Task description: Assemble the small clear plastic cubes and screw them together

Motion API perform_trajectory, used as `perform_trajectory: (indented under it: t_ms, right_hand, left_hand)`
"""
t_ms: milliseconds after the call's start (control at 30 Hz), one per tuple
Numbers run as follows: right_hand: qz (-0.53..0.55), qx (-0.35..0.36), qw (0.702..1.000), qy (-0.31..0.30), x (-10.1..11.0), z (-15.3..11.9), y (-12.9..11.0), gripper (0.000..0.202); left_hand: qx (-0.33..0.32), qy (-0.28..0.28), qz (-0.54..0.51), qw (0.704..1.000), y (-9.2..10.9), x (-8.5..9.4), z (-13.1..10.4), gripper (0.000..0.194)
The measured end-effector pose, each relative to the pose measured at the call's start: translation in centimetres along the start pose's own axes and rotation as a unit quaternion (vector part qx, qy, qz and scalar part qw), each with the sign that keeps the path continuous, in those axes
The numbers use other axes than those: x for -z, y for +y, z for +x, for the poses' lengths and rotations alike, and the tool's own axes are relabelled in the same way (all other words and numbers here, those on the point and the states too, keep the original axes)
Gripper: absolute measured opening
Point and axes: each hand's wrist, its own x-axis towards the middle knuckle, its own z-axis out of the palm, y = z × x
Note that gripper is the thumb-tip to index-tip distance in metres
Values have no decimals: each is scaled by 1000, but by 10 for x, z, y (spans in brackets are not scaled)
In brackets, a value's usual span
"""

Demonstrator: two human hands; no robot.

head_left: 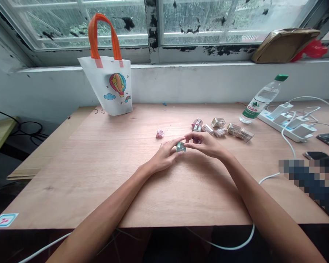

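Both hands meeting mid-table (98, 153). Left hand (164, 157) and right hand (205, 144) pinching one small green block (181, 147) between fingertips, just above the wood. Row of clear little boxes (222, 130) just beyond, pink piece (159, 134) to the left (tiny, details unclear). White tote bag (109, 86) well behind. Best kept: light fingertip grip, block square, wrists resting low for control.
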Motion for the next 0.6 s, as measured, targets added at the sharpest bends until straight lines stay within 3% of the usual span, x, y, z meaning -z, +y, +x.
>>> perform_trajectory:
  t_ms: [267,433,600]
  right_hand:
    - [-24,53,996,63,-12,3,0,31]
    - [-39,109,992,44,-16,4,2,22]
    - [-27,113,993,27,-13,4,5,19]
  left_hand:
    - [76,34,-85,993,5,-2,0,55]
    - [80,26,-112,990,4,-3,1,54]
    - [74,15,-123,989,6,-1,1,51]
